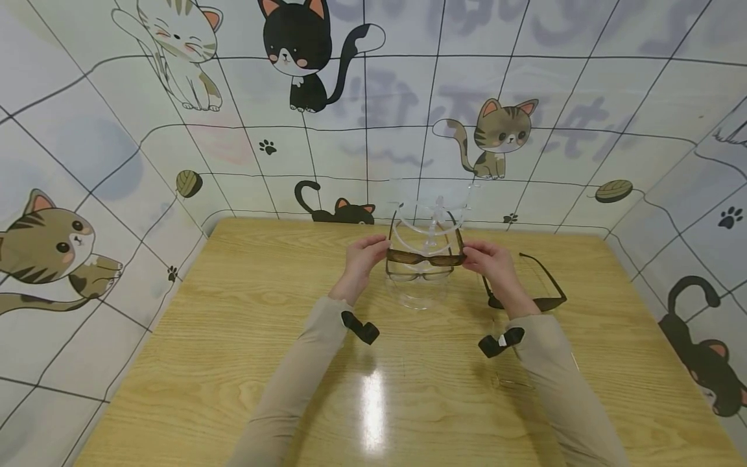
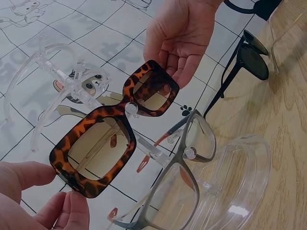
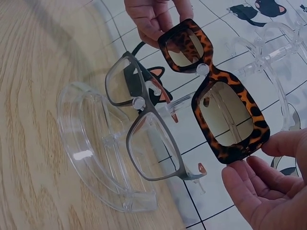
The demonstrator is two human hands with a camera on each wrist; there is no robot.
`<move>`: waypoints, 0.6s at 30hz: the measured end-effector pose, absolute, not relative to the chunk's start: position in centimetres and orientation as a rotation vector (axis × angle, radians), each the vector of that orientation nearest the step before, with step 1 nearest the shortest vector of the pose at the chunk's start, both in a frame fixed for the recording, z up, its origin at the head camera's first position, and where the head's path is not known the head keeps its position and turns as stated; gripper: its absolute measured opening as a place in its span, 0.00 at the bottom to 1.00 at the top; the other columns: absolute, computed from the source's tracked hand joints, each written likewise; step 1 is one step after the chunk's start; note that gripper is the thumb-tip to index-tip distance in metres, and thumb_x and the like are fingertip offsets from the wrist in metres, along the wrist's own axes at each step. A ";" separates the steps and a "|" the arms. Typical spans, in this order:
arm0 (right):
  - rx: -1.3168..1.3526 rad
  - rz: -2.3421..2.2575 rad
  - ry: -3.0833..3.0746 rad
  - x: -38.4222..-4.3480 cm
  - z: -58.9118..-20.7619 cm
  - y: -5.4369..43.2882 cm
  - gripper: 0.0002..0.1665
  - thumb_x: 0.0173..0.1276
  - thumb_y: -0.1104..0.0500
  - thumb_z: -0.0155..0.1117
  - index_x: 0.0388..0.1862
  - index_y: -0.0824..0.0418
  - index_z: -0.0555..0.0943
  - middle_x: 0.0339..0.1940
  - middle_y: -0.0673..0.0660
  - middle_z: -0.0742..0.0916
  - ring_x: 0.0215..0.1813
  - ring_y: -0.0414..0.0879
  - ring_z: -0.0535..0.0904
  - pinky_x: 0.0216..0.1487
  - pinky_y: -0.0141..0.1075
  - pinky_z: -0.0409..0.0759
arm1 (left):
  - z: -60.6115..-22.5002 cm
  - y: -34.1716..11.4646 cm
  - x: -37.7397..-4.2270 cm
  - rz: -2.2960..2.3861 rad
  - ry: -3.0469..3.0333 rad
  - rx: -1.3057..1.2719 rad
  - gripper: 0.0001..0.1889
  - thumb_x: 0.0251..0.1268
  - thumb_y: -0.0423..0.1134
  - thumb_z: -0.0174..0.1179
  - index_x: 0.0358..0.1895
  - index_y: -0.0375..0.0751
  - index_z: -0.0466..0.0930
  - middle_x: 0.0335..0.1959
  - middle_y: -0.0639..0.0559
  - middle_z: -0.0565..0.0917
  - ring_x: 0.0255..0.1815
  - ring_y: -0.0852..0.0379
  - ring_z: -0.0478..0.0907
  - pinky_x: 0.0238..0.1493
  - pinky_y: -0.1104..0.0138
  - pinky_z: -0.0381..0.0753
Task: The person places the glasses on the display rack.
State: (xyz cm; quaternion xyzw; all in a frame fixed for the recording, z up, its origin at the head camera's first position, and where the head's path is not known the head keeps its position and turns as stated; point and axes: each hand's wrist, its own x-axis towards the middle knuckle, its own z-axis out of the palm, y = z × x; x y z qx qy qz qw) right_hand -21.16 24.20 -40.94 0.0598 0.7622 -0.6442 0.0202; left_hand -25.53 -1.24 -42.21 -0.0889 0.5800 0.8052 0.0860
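Tortoiseshell sunglasses with square frames sit at a clear stand, held from both sides. My left hand pinches one outer corner between thumb and fingers, and my right hand pinches the other. In the left wrist view, the bridge of the sunglasses lies against a clear round knob on the stand. Below them, grey-framed eyeglasses rest on a lower knob of the clear stand. Its upper curved arms have no glasses on them.
Black sunglasses lie on the wooden table just right of the stand. Thin wire-framed glasses lie nearer, partly hidden under the right forearm. A wall sheet with cat drawings rises behind the table.
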 end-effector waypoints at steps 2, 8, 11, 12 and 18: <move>0.209 -2.009 2.360 -21.3 -40.9 24.1 0.25 0.71 0.57 0.54 0.59 0.75 0.69 0.43 0.54 0.78 0.35 0.35 0.80 0.49 0.32 0.80 | -42.2 -1.2 -25.5 2.398 1.737 -0.264 0.15 0.59 0.28 0.61 0.50 0.28 0.78 0.48 0.42 0.80 0.35 0.61 0.80 0.52 0.65 0.79; 0.252 -2.067 2.331 -21.4 -40.8 23.9 0.21 0.70 0.61 0.55 0.55 0.74 0.71 0.35 0.48 0.80 0.32 0.35 0.80 0.42 0.28 0.81 | -42.2 -1.2 -25.5 2.402 1.739 -0.265 0.14 0.59 0.28 0.61 0.49 0.28 0.79 0.48 0.43 0.80 0.33 0.61 0.80 0.53 0.63 0.78; 0.251 -2.068 2.329 -21.4 -40.8 23.8 0.21 0.70 0.61 0.55 0.55 0.75 0.71 0.36 0.49 0.80 0.32 0.35 0.80 0.41 0.26 0.81 | -42.1 -1.2 -25.4 2.401 1.742 -0.265 0.14 0.59 0.28 0.61 0.49 0.28 0.79 0.47 0.43 0.80 0.33 0.61 0.80 0.51 0.65 0.79; 0.250 -2.063 2.327 -21.4 -40.7 23.8 0.22 0.70 0.60 0.55 0.56 0.76 0.71 0.37 0.50 0.79 0.32 0.35 0.80 0.41 0.26 0.81 | -42.1 -1.2 -25.4 2.401 1.744 -0.263 0.15 0.59 0.28 0.61 0.50 0.28 0.79 0.47 0.43 0.80 0.33 0.61 0.80 0.50 0.65 0.79; 0.203 -1.977 2.340 -21.0 -40.6 23.9 0.27 0.73 0.56 0.52 0.61 0.76 0.66 0.48 0.61 0.76 0.37 0.34 0.78 0.47 0.27 0.79 | -42.1 -1.4 -25.2 2.396 1.771 -0.227 0.18 0.61 0.29 0.60 0.54 0.26 0.75 0.49 0.41 0.79 0.35 0.60 0.80 0.52 0.64 0.78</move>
